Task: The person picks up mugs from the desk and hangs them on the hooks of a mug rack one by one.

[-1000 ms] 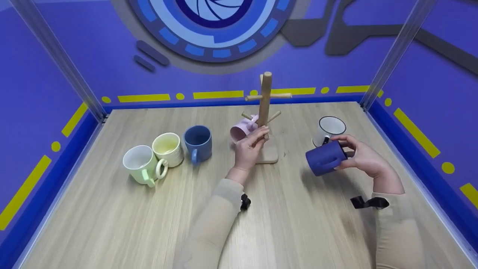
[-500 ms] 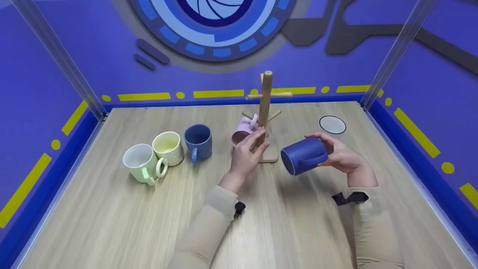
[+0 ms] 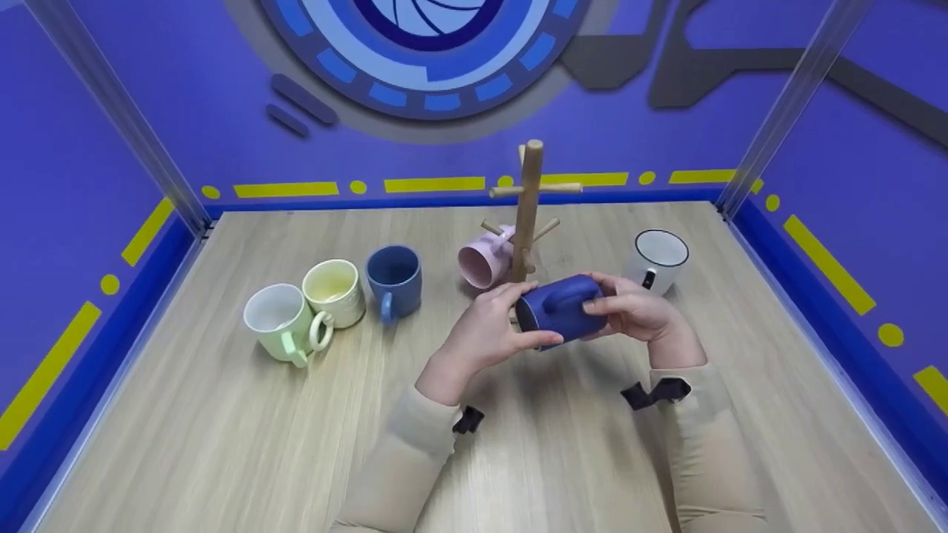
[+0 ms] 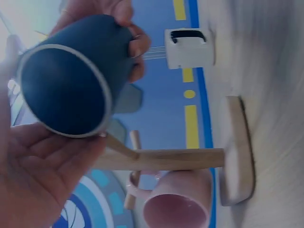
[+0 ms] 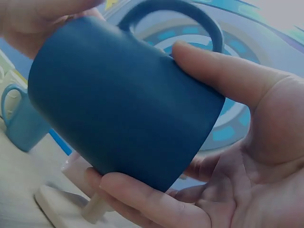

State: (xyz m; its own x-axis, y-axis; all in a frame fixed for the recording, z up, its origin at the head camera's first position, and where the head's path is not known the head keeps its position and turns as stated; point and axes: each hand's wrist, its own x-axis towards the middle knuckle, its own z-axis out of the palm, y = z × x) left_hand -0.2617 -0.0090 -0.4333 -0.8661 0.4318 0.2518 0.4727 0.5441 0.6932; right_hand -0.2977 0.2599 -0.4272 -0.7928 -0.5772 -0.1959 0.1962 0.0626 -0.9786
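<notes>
Both hands hold a dark blue mug (image 3: 566, 322) in front of the wooden mug stand (image 3: 528, 207). It is tilted on its side, mouth toward the left hand and handle (image 3: 574, 292) upward. My left hand (image 3: 481, 329) grips the rim end, thumb on the near side and fingers beyond. At the base end, my right hand (image 3: 641, 314) holds the mug body, its thumb beside the handle in the right wrist view. The left wrist view looks into the dark mouth of the mug (image 4: 64, 92). A pink mug (image 3: 485, 263) hangs by its handle on a lower peg of the stand.
On the left of the wooden table (image 3: 244, 444) stand a light green mug (image 3: 278, 322), a pale yellow mug (image 3: 335, 296) and a medium blue mug (image 3: 394, 285). A white mug with a black rim (image 3: 661, 255) stands at the back right. Blue panels (image 3: 185, 111) enclose the table.
The right hand has carried the dark blue mug leftward and turned its handle upward. The left hand has left the stand and now grips the mug's rim end.
</notes>
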